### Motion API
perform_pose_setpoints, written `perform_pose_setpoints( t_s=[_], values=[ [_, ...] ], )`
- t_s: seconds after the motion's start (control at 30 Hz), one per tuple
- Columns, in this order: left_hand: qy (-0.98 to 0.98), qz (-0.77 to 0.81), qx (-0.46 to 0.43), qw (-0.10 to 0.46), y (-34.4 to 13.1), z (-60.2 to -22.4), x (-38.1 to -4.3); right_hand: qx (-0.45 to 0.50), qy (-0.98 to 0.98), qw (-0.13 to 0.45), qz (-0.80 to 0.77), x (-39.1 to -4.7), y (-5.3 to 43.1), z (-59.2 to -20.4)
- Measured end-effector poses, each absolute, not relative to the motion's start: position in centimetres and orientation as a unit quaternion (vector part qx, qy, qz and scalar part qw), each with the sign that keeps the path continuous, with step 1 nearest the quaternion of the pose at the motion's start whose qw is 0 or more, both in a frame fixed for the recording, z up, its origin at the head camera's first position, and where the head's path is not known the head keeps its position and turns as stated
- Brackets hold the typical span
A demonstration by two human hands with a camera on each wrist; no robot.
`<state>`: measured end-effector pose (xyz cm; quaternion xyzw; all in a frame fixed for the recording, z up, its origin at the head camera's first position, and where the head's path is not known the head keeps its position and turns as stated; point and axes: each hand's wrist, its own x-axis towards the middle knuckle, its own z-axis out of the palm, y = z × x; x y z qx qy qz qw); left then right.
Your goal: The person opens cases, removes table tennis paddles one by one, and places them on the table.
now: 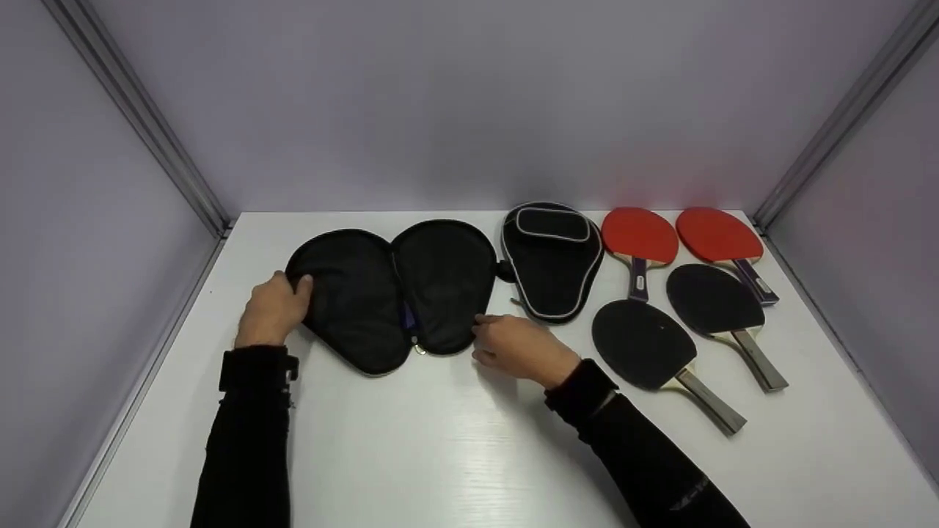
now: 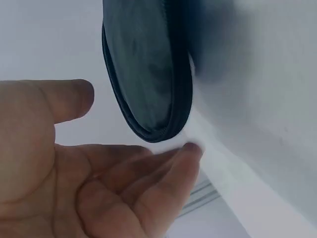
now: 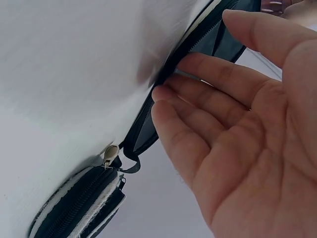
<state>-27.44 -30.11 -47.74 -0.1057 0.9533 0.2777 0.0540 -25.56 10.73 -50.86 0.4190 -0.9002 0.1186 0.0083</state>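
Note:
A black table tennis racket case lies unzipped and spread flat, its two halves side by side. A zipper pull sits at the lower end of the fold. My left hand is at the outer edge of the left half. In the left wrist view, the thumb stands apart from the case edge and the loosely bent fingers lie close to it. My right hand is at the lower right edge. Its fingertips touch the zipped rim in the right wrist view, with the thumb apart.
A closed black case with pale piping lies right of the open one. Further right are two red-faced rackets and, nearer me, two black-faced rackets. Grey panels border the white table at the back and sides.

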Motion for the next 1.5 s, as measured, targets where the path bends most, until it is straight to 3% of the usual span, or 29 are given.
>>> perform_pose_setpoints(
  t_s=[0.13,0.6,0.8,0.97,1.5],
  values=[
    [0.948,0.297,-0.106,0.042,-30.6,-47.5,-27.4,0.415,-0.902,-0.009,0.122,-25.5,10.7,-50.7],
    [0.919,0.366,-0.075,-0.124,-28.7,-45.8,-27.4,0.412,-0.904,-0.031,0.105,-25.3,10.8,-50.6],
    [0.900,0.401,-0.050,-0.166,-27.0,-45.5,-27.4,0.440,-0.890,-0.023,0.113,-25.5,10.9,-50.7],
    [0.890,0.423,-0.009,-0.167,-24.8,-45.0,-27.3,0.449,-0.884,-0.025,0.127,-25.8,11.0,-50.8],
    [0.935,0.320,0.115,-0.098,-18.9,-45.5,-26.5,0.446,-0.884,-0.038,0.134,-26.0,11.2,-50.6]
  ],
)
